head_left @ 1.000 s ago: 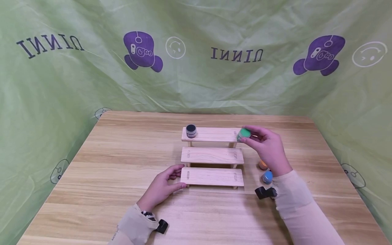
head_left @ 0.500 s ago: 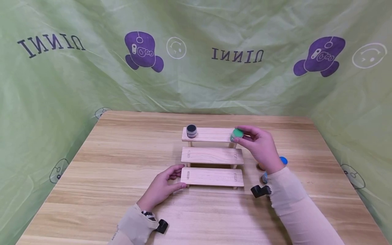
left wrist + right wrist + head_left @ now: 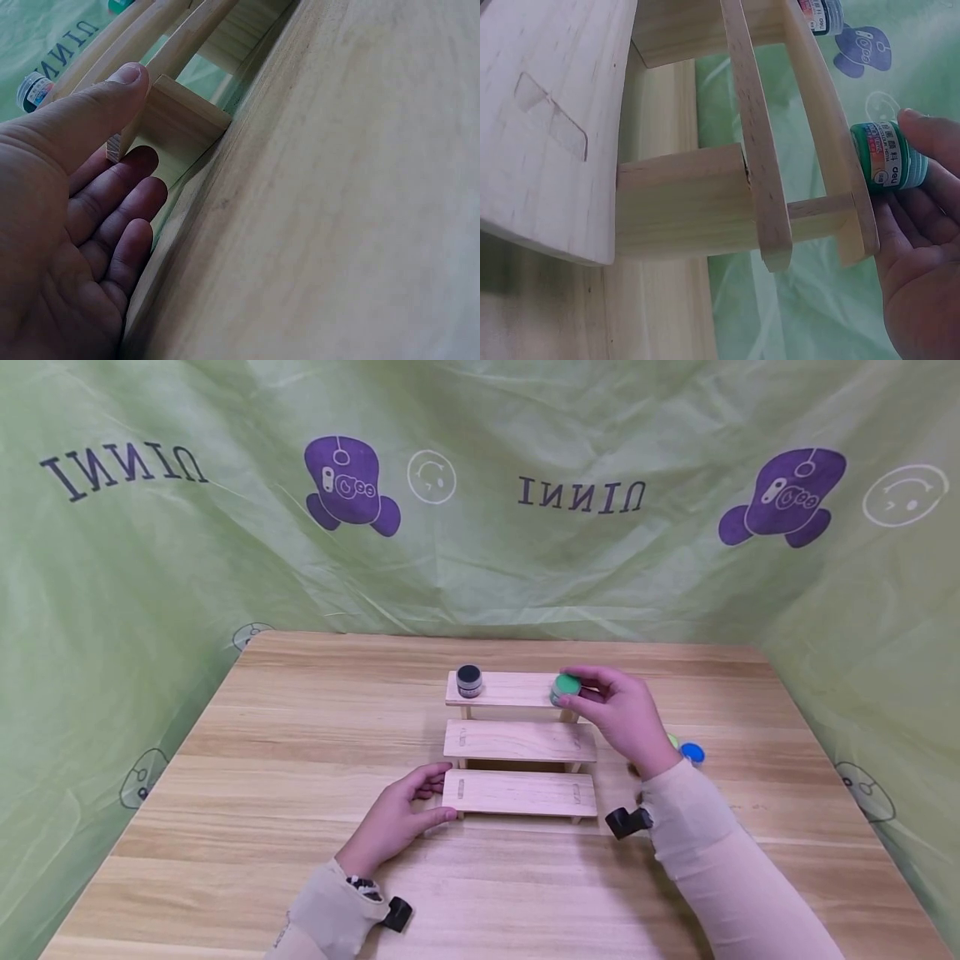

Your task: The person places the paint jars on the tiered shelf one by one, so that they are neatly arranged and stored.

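Note:
A three-step wooden display stand (image 3: 517, 740) stands on the table. At the left end of its lowest step, my left hand (image 3: 393, 822) grips the edge, thumb at the front corner and fingers at the back one. My right hand (image 3: 626, 714) holds a green paint jar (image 3: 564, 691) between thumb and fingers at the right part of the top step. In the right wrist view the jar's base is right at that step's surface, its label facing the camera. A black-lidded paint jar (image 3: 468, 682) sits upright at the top step's left end.
Right of the stand, a blue-lidded jar (image 3: 692, 753) and a yellow-green one (image 3: 673, 741) show partly behind my right wrist. Green printed cloth (image 3: 480, 577) hangs behind the wooden table (image 3: 285, 735) and along both its sides.
My right hand has moved left along the top step with the green paint jar. Its arm now covers the orange and light-blue jars and reveals a blue-lidded one. My left hand stays put.

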`<state>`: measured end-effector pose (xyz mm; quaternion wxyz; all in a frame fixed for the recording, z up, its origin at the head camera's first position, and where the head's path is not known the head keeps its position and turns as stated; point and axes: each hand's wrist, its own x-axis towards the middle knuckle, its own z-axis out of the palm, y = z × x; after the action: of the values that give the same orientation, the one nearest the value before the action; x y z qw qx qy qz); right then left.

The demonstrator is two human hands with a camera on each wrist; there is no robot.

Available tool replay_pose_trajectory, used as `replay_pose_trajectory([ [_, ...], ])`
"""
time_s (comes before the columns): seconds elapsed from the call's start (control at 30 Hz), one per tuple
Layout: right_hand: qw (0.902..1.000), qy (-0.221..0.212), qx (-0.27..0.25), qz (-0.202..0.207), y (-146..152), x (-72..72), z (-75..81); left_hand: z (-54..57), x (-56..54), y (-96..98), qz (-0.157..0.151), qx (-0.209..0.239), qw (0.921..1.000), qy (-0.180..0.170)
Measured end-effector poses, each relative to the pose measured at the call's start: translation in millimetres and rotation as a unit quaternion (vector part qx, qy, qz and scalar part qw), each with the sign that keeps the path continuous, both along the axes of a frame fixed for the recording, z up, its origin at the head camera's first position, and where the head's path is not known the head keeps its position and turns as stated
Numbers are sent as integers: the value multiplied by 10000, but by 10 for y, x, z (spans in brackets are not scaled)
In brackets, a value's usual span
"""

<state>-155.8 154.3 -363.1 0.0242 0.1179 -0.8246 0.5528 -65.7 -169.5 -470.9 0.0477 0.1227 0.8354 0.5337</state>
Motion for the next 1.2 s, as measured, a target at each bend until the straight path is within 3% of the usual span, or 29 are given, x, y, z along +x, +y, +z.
replay_pose_trajectory([
  [0.23,9996,-260,139,5,-52,-12,51,27,8,8,38,-16,10000,-26],
  [0.7,9986,-258,423,201,-194,-81,92,6,7,0,30,13,10000,-25],
  [1.2,9980,-468,343,267,-311,-122,114,23,10,14,50,-28,10000,26],
])
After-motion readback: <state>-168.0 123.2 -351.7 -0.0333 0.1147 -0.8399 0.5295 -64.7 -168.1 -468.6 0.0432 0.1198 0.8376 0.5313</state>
